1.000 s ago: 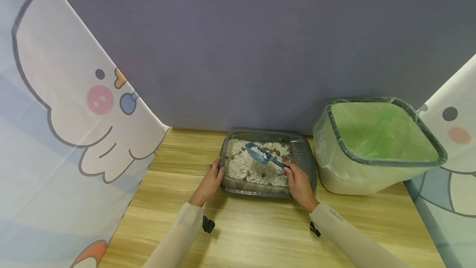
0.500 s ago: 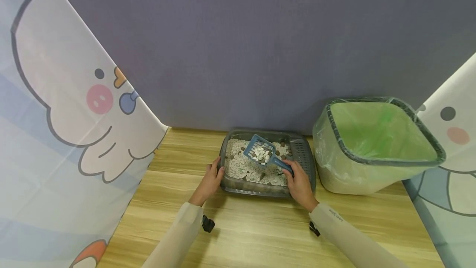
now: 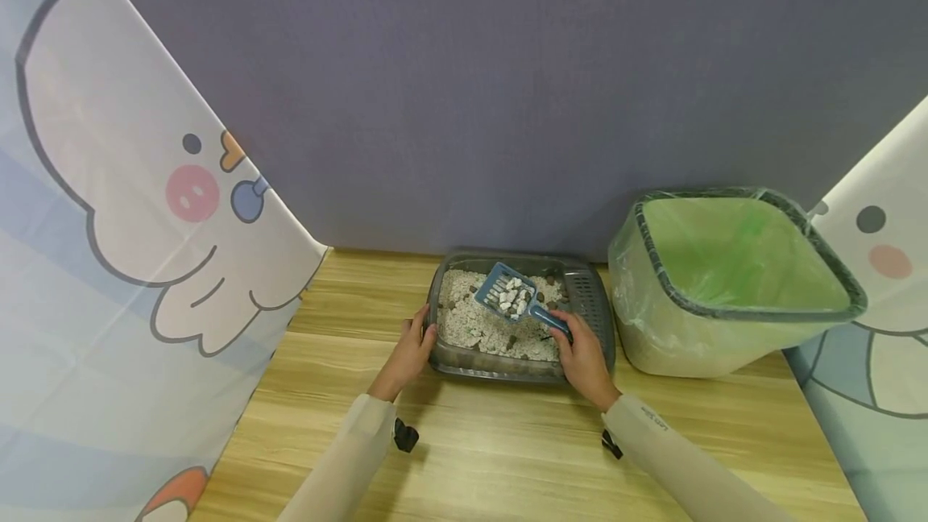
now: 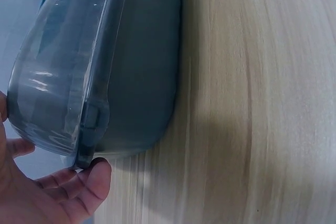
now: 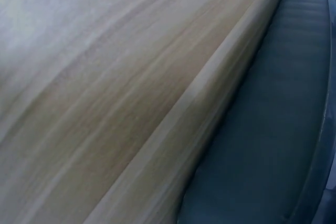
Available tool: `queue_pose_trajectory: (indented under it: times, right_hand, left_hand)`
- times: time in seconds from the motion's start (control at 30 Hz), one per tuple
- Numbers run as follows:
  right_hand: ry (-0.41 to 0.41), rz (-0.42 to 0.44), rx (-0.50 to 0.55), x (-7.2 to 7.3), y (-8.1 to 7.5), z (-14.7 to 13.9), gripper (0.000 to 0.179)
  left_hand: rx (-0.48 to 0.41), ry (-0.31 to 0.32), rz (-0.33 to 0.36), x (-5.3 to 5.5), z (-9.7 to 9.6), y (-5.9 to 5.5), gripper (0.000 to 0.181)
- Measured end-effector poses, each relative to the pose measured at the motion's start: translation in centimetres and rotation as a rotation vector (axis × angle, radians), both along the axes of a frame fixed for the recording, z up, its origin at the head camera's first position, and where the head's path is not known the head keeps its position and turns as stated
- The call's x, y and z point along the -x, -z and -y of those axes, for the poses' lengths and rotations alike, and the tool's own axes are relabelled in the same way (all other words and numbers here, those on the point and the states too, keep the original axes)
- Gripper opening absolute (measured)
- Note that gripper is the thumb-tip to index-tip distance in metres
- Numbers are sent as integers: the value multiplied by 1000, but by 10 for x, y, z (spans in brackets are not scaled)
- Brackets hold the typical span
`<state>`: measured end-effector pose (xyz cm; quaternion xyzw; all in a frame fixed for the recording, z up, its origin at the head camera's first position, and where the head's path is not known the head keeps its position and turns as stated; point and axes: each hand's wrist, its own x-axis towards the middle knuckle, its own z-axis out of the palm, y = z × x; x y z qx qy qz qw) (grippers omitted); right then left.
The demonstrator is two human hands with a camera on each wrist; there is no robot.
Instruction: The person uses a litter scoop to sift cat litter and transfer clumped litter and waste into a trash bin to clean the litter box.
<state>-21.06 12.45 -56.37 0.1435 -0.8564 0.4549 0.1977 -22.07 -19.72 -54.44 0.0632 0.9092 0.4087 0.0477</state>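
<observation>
A grey litter box [image 3: 500, 369] filled with pale litter [image 3: 460, 316] and scattered brown lumps sits on the table. At its left end my left hand [image 3: 408, 353] grips the rim; in the left wrist view the fingertips [image 4: 98, 179] curl against the rim's edge. My right hand [image 3: 586, 357] holds a blue slotted litter scoop [image 3: 539, 312] by its handle, over the box's right half. Pale and dark clumps [image 3: 516, 296] lie in the scoop's blade. The right wrist view shows only the box's outer wall [image 5: 262, 114] and the table, with the right hand out of sight.
Right of the box stands a large bin [image 3: 696, 345] with a dark rim and a clear liner. A grey backdrop [image 3: 464, 103] rises right behind the box. Printed cloth walls flank the wooden table [image 3: 500, 457] on both sides.
The scoop has turned from tilted on its side to facing up. Its slots show more plainly now, with less loose litter around the clumps. The left hand keeps its place on the rim.
</observation>
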Motion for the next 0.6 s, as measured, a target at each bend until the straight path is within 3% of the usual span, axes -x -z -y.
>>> queue_pose_trajectory:
  times: [0.17,0.3,0.5,0.6]
  right_hand:
    - [7,10,39,-1,-3,0,31]
    - [2,-7,63,-6,-18,1,31]
    - [-2,-88,44,-19,-74,4,30]
    - [-15,-112,38,-26,-105,-2,30]
  left_hand:
    - [-6,-1,0,1,-1,2,56]
    - [17,-13,-35,-1,-2,1,56]
    - [101,-8,-245,-2,-4,2,51]
    - [85,-11,-286,-2,-5,3,51]
